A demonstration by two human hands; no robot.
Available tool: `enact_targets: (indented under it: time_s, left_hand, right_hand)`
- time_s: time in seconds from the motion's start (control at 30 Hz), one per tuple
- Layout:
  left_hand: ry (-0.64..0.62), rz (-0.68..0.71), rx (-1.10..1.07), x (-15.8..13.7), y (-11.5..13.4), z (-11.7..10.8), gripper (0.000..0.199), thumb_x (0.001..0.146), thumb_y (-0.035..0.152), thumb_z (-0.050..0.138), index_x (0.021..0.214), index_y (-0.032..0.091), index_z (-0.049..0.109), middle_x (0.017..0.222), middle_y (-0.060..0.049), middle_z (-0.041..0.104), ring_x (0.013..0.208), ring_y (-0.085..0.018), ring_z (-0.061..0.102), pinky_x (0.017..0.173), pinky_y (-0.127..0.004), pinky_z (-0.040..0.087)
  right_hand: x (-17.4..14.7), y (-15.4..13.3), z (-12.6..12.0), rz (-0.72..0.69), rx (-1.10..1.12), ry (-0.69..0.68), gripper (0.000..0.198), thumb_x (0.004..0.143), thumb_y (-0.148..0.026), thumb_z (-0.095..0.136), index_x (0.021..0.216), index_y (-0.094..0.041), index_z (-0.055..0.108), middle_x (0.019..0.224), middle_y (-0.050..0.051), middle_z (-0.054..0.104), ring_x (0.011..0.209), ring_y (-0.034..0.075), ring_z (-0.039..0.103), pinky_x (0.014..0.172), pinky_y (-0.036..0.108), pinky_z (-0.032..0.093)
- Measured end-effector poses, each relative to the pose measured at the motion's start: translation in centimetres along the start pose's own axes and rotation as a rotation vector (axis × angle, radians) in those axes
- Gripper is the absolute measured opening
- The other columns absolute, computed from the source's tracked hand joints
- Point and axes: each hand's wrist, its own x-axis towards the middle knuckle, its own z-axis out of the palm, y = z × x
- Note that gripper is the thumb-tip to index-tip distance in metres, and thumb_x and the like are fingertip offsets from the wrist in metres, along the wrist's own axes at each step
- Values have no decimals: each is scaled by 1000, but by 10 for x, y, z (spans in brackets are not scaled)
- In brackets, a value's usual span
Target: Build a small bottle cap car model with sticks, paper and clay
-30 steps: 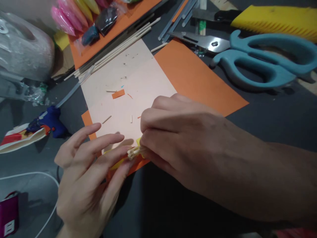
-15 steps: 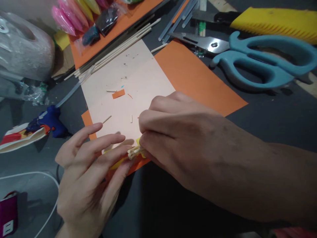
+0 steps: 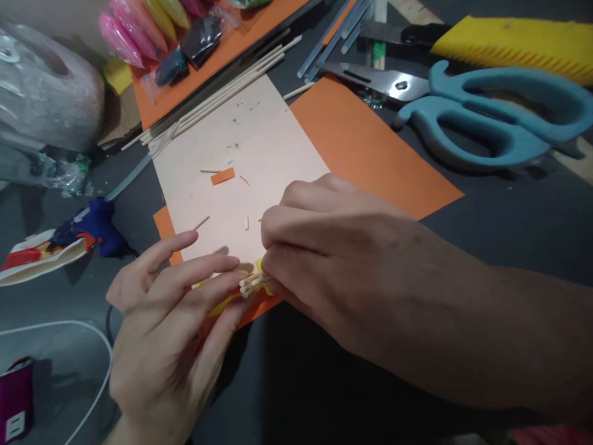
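Note:
A small bundle of thin wooden sticks point(image 3: 251, 285) points its cut ends toward me, low in the middle of the view. My left hand point(image 3: 178, 321) has thumb and index finger closed at the bundle's ends, while its other fingers stretch out over the paper. From the right, my right hand point(image 3: 315, 253) is closed around the bundle's far part, which the fingers hide. Bits of yellow paper point(image 3: 260, 264) show beside the right fingertips. Below both hands lie a white sheet point(image 3: 204, 148) and orange paper point(image 3: 259, 311).
Teal-handled scissors point(image 3: 486, 117) and a yellow utility knife point(image 3: 514, 46) lie at the upper right. A blue glue gun point(image 3: 99, 225) rests at the left. Long wooden sticks point(image 3: 222, 93) lie along the white sheet's far edge, with paper and stick scraps point(image 3: 223, 176) nearer.
My left hand has shifted very slightly to the right, its fingers a touch lower. The right hand keeps its hold on the bundle.

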Motion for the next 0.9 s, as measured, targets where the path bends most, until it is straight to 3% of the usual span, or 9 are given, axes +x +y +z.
enact_targets:
  time_s: [0.07,0.23,0.43,0.6,0.73,0.9]
  left_hand:
    - [1,-2,12,0,-1,0,33,85,8,66,109,32,70,107,1,76,131,-36,56,112,-62,39]
    - [6,-45,0,-2,0,0,36,84,12,67,110,37,70,106,3,76,131,-38,57,112,-66,39]
    - [-4,-48,1,-1,1,0,36,84,11,66,110,36,71,109,2,75,128,-39,57,110,-67,40]
    - [0,-41,-2,0,1,0,37,85,8,65,110,35,70,108,1,75,129,-37,56,109,-65,41]
    - [-10,-79,-7,0,2,0,36,84,11,64,108,38,71,108,2,76,129,-39,56,108,-67,40]
    - [-3,-64,-21,1,3,0,38,84,9,63,109,37,71,108,2,75,128,-38,56,107,-68,39]
  right_hand:
    - [-1,-1,5,8,7,68,39,98,-21,47,61,-18,55,67,0,50,72,15,42,69,37,30]
    - [-1,-1,7,-13,-14,59,30,90,-20,61,61,-20,55,67,1,52,77,18,46,67,37,29]
    - [0,0,5,-34,-51,-41,30,93,-20,57,63,-20,55,68,2,50,81,20,46,68,37,26]
    - [1,-1,4,-35,-41,23,31,91,-21,60,60,-20,55,66,1,49,74,18,41,67,37,24]
    - [1,-1,-1,-12,-135,-83,31,93,-19,58,62,-19,57,71,1,53,71,16,42,69,35,28]
    - [-1,0,-3,-21,-92,-50,32,96,-24,55,65,-19,59,71,1,53,71,16,43,68,36,29]
